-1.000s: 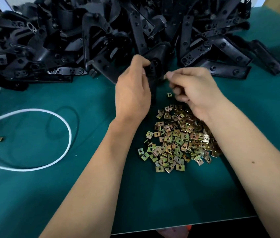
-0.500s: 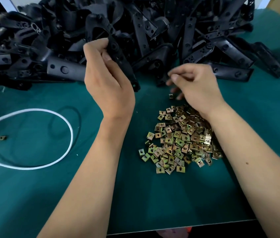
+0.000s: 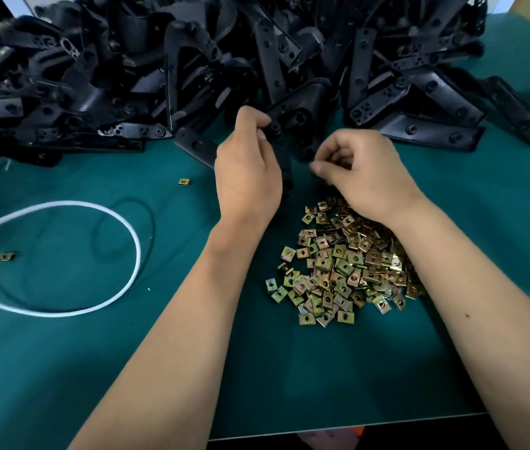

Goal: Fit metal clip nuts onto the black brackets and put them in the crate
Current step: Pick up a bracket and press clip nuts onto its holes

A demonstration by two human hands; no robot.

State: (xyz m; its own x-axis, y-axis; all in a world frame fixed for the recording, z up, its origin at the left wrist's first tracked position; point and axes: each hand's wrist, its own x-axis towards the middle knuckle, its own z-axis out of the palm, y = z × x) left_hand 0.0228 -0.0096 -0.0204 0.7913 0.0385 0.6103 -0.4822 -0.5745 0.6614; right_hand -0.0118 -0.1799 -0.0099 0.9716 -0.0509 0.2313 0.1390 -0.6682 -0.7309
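Observation:
A black bracket (image 3: 285,164) stands upright in my left hand (image 3: 247,170), whose fingers curl round its top just in front of the big heap of black brackets (image 3: 192,66). Close to its right, my right hand (image 3: 364,177) pinches thumb to forefinger on a clip nut, which the fingers almost fully hide. That hand hovers over the far edge of the pile of brass-coloured clip nuts (image 3: 341,264) on the green mat (image 3: 289,384). No crate is in view.
Two stray clip nuts lie on the mat, one (image 3: 184,181) left of my left hand and one (image 3: 6,255) far left. A white cable (image 3: 121,228) loops across the left side beside a thin black cable (image 3: 152,228). The mat's front edge (image 3: 354,427) runs close to me.
My left hand has come down and to the right from the heap, bringing a bracket beside my right hand. My right hand stayed near the pile's far edge, fingers now pinched.

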